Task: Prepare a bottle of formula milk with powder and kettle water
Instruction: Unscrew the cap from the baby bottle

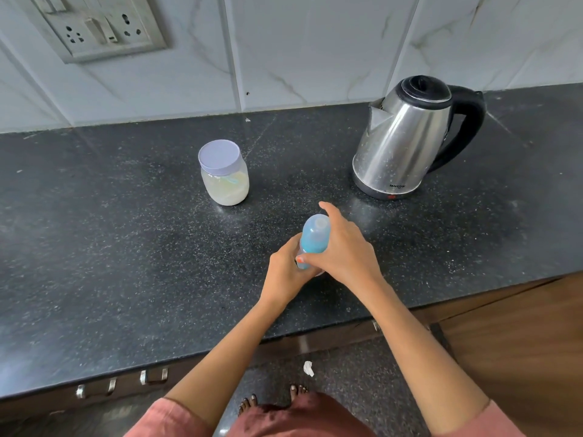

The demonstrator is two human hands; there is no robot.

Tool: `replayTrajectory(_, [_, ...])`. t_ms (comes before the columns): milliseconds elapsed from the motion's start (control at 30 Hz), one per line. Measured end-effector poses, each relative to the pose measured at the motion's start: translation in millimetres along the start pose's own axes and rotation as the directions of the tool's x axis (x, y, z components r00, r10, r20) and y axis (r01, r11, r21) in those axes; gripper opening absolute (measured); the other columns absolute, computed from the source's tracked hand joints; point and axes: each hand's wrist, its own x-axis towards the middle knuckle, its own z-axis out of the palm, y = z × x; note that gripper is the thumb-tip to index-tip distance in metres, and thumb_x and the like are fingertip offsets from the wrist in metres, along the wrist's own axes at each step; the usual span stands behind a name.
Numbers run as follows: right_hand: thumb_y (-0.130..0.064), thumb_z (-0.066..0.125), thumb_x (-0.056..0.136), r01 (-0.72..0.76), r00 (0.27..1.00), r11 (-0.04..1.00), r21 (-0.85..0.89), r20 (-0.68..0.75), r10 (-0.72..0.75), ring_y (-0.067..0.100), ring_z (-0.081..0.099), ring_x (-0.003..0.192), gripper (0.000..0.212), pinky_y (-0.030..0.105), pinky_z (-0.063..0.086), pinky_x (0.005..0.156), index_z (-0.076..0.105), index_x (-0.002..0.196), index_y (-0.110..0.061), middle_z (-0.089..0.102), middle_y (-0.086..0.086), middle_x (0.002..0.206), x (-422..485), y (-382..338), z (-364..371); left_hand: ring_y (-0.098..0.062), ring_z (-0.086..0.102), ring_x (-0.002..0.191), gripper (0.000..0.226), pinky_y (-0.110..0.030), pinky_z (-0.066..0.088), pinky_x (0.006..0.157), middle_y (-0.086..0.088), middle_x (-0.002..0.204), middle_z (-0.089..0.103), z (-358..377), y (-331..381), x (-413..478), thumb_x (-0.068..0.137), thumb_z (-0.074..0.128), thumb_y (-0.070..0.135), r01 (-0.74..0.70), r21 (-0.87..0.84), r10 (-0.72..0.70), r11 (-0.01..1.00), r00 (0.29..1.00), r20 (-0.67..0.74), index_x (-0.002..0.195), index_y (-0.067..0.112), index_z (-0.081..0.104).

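On the dark counter point(126, 247), the left hand point(284, 275) grips the bottle point(315, 234) low down while the right hand point(344, 250) curls round its blue collar. The powder jar point(224, 175) stands at eleven o'clock from it and the kettle point(407, 137) at one o'clock.

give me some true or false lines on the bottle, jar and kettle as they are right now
1. The left hand and the right hand both grip the bottle. True.
2. The jar has its lid off. False: the lid is on.
3. The kettle stands on the counter, to the right of the jar. True.
4. The kettle is tipped over the bottle. False: it stands upright with no hand on it, apart from the bottle.
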Motion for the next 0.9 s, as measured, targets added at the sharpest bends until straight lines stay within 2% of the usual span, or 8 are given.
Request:
replayTrajectory(67, [-0.040,0.074,0.070,0.009,1.000,0.999,-0.053,-0.026,-0.010,0.022,0.045,0.120,0.087,0.037,0.042,0.085,0.022,0.138,-0.030,0.050,-0.002,0.130,1,-3,-1,0.016,0.056,0.072,0.041,-0.006,0.041,0.062,0.023,0.080,0.060,0,0,0,0.070,0.075,0.009,-0.004,0.019,0.004,1.000,1.000,0.002,0.102,0.027,0.055])
replayTrajectory(233, [-0.035,0.068,0.076,0.082,0.996,0.958,-0.275,-0.011,-0.088,0.025,0.056,0.102,0.052,0.029,0.036,0.068,0.042,0.118,-0.021,0.057,0.003,0.114,8,-8,-6,0.007,0.056,0.065,0.036,-0.009,0.042,0.058,0.016,0.071,0.064,-2,0,3,0.070,0.075,0.014,0.006,0.052,-0.008,0.999,1.000,0.028,0.086,0.038,0.054])
replayTrajectory(400, [-0.026,0.070,0.073,0.158,0.986,0.942,-0.295,0.097,-0.135,0.028,0.057,0.097,0.045,0.030,0.035,0.066,0.047,0.111,-0.018,0.057,0.006,0.111,18,-12,-14,-0.007,0.059,0.070,0.035,-0.023,0.047,0.065,0.000,0.078,0.070,-4,0,6,0.069,0.076,0.013,0.023,0.054,-0.026,0.998,0.998,0.060,0.079,0.038,0.053])
replayTrajectory(567, [-0.022,0.073,0.069,0.248,0.958,0.926,-0.286,0.212,-0.192,0.024,0.054,0.090,0.043,0.029,0.036,0.066,0.052,0.107,-0.019,0.058,0.007,0.108,25,-11,-20,-0.017,0.065,0.085,0.035,-0.036,0.053,0.076,0.001,0.086,0.071,-4,-3,9,0.064,0.075,0.024,0.032,0.036,-0.035,0.999,0.996,0.080,0.085,0.043,0.054])
replayTrajectory(633, [-0.018,0.073,0.069,0.288,0.941,0.917,-0.277,0.258,-0.218,0.023,0.052,0.090,0.042,0.028,0.036,0.066,0.054,0.106,-0.020,0.057,0.006,0.107,27,-10,-24,-0.015,0.066,0.086,0.036,-0.040,0.053,0.078,0.001,0.089,0.071,-5,-4,10,0.064,0.076,0.024,0.029,0.046,-0.033,0.999,0.996,0.085,0.090,0.038,0.056])
replayTrajectory(700, [-0.013,0.073,0.068,0.348,0.910,0.901,-0.259,0.327,-0.257,0.020,0.051,0.095,0.041,0.029,0.039,0.069,0.056,0.104,-0.022,0.057,0.003,0.107,30,-8,-28,-0.012,0.066,0.088,0.037,-0.040,0.052,0.080,0.003,0.090,0.070,-6,-5,10,0.066,0.079,0.019,0.030,0.057,-0.036,0.998,0.995,0.090,0.094,0.030,0.058])
replayTrajectory(800, [-0.002,0.070,0.066,0.482,0.803,0.852,-0.204,0.493,-0.336,0.018,0.050,0.099,0.039,0.035,0.044,0.078,0.059,0.099,-0.020,0.053,-0.001,0.102,38,-8,-35,-0.011,0.065,0.086,0.037,-0.039,0.052,0.081,0.010,0.084,0.066,-6,-4,11,0.066,0.080,0.015,0.040,0.065,-0.045,0.997,0.996,0.080,0.090,0.029,0.055])
replayTrajectory(900, [0.002,0.068,0.067,0.521,0.724,0.836,-0.173,0.608,-0.326,0.019,0.050,0.101,0.041,0.046,0.047,0.085,0.058,0.101,-0.019,0.045,-0.003,0.104,43,-10,-41,-0.011,0.064,0.085,0.036,-0.036,0.052,0.079,0.010,0.083,0.065,-5,-3,11,0.066,0.081,0.016,0.042,0.074,-0.048,0.996,0.996,0.077,0.091,0.026,0.056])
